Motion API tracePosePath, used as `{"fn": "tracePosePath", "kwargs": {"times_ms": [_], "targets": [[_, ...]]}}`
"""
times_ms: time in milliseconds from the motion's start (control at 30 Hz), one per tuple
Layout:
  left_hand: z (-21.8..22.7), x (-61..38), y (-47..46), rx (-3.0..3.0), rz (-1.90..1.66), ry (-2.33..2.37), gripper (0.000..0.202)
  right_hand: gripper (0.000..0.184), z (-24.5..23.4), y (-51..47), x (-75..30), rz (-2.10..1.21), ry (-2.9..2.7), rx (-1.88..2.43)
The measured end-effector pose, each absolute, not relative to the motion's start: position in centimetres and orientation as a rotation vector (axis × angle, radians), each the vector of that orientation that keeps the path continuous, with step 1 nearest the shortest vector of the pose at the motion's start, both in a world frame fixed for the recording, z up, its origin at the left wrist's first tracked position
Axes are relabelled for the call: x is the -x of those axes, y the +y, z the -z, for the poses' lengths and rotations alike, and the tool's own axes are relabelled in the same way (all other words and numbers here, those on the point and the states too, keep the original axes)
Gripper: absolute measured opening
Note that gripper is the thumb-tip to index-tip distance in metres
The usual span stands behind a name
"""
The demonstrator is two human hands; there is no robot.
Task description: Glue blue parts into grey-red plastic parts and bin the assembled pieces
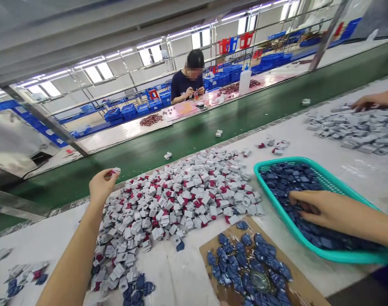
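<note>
My left hand (pixel 102 186) is raised over the near edge of the conveyor, finger and thumb pinching a small white-and-dark-red plastic piece (pixel 116 170). Below and right of it spreads a large pile of similar white and dark-red pieces (pixel 187 191). My right hand (pixel 318 208) reaches into a teal plastic basket (pixel 270 221) of dark blue plastic parts (pixel 286 176). Its fingers are curled down among those parts; whatever lies between the fingertips is hidden. Beside the basket, a brown board (pixel 209 250) carries more dark blue parts (pixel 260 255), wet-looking.
A green conveyor (pixel 194 142) crosses behind the pile, with a few white pieces (pixel 167 155) on it. Another person's hand (pixel 369 102) touches a grey-white heap (pixel 356 129) at right. Across the belt, a person (pixel 184 87) works near a white bottle (pixel 245 80).
</note>
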State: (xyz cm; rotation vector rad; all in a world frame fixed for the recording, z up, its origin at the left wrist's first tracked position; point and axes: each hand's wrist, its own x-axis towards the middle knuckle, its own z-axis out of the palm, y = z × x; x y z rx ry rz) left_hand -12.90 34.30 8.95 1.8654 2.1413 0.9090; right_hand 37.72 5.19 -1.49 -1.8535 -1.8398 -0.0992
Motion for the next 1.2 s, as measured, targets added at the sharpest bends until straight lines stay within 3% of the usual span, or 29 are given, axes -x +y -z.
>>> {"fn": "tracePosePath", "kwargs": {"times_ms": [233, 467, 700, 933, 1200], "targets": [[-8.1, 9.5, 20.9, -1.539, -1.372, 1.77, 0.047, 0.018, -0.2, 5.3, -40.0, 0.0, -2.11, 1.923], [-6.1, 8.1, 11.0, -1.35, -1.406, 1.593, 0.037, 0.02, -4.6, 3.7, -38.0, 0.02, -2.031, 2.005], [-1.5, 2.1, 2.8, -0.91, -1.222, 1.327, 0.039, 0.015, -2.7, 0.1, -27.6, -0.243, -2.35, 1.375], [-0.6, -0.6, 0.6, -0.738, -1.0, 1.069, 0.037, 0.026, -1.7, 1.5, -25.6, -0.181, -2.555, 1.191], [-1.2, -1.2, 1.4, -0.647, -1.02, 1.071, 0.039, 0.03, -1.4, 0.9, -24.9, -0.016, -2.486, 1.195]]}}
